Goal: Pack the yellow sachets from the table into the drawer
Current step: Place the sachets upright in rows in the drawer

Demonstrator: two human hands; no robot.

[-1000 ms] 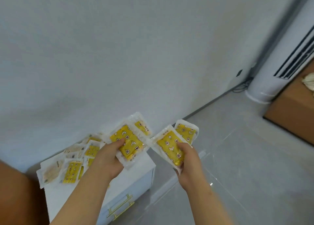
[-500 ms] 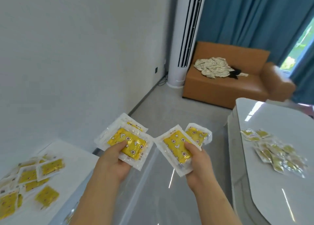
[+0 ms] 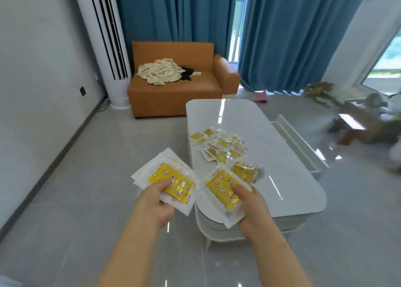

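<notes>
At the near end of the white worktop (image 3: 282, 167), both hands are held up, each gripping yellow sachets.

Left hand (image 3: 155, 203): the thumb is pressed across the top of the left stack (image 3: 171, 181), several sachets fanned out. The fingers curl beneath and are hidden by the packs.

Right hand (image 3: 252, 209): the thumb lies on top of the right bunch (image 3: 223, 188), at least two sachets. The rear one is crumpled and partly blurred. The fingers underneath are out of sight.

Markings: each pack is a clear-and-white pouch with a yellow panel printed with stars, moons and small round figures. Small print shows on the white border of the left stack but is too small to read. No brand name can be made out.

Containers: a white drawer (image 3: 301, 143) stands pulled out on the right side of the worktop. Its contents cannot be seen from this angle. A loose heap (image 3: 219, 145) of further sachets lies on the glossy surface near its left edge, apart from both hands. The packs overlap, so the count cannot be determined.

Surroundings: an orange sofa (image 3: 173, 96) beyond the worktop carries patterned cloth (image 3: 158, 73) and a dark item (image 3: 187, 74). A white tower air conditioner (image 3: 104, 48) stands beside it, and blue curtains (image 3: 282, 37) hang behind. Objects at the far right are blurred and cannot be identified. Both forearms are cut off by the lower edge.
</notes>
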